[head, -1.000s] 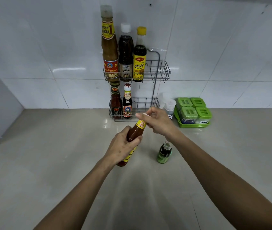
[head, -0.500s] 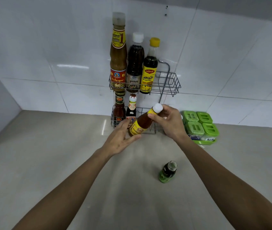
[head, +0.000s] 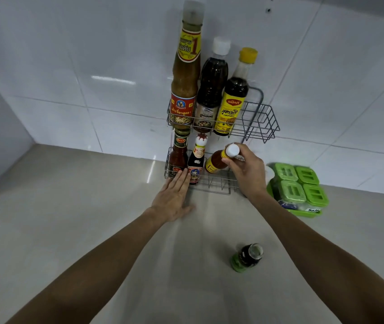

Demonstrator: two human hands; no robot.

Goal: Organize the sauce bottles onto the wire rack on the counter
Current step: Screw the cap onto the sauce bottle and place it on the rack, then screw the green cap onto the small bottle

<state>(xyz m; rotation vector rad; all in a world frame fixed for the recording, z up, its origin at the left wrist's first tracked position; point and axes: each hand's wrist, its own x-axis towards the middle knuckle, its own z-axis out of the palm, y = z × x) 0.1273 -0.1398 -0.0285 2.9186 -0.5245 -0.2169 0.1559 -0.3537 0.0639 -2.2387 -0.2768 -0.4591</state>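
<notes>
Right hand (head: 247,170) has its fingers and thumb wrapped around the neck of the orange sauce bottle (head: 216,161), just under the white cap. The bottle's tilted, base going into the lower basket of the wire rack (head: 260,120), in the free space at the basket's right side. It has a yellow label, but I can't read it from here.

Left hand (head: 174,199) is flat with fingers straight and together, not holding anything, fingertips touching the front left of the lower basket, right in front of the two bottles already standing there.

Those two: a red sauce with "ROZA" on the neck label (head: 178,154) at the left end, and a dark bottle with a red cap (head: 196,160) next to it.

Upper basket has three in a row from the left end: a tall brownish sauce with a big "1" on its yellow neck label (head: 186,73), a dark sauce with a white cap (head: 212,90), and a yellow-capped dark one with Thai writing on the yellow label (head: 234,99). The right half of that basket is bare wire.

A small green-label bottle (head: 247,258) stands on the counter (head: 69,230), well in front of the rack. A green set of lidded containers (head: 298,188) sits by the back wall right of the rack, with a "Salt" tag on one.
</notes>
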